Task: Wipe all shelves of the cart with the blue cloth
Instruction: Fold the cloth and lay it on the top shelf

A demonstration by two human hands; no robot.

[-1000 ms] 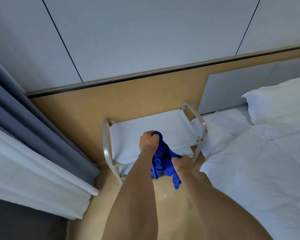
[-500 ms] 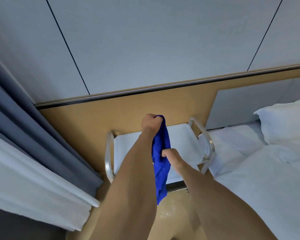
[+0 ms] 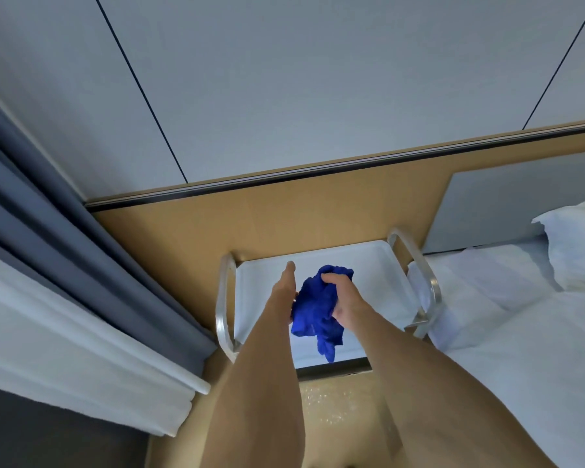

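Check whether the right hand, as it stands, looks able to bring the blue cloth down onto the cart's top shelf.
Probably yes. The right hand grips the blue cloth directly above the top shelf, which looks bare beneath it. The left hand is at the cloth's other side, not underneath.

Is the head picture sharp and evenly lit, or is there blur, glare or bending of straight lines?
Head view: soft overall; the blue cloth shows little weave. Wide-angle bending curves the wall rail and curtain. Light is even, no hard shadows; faint glare speckles the floor below the cart.
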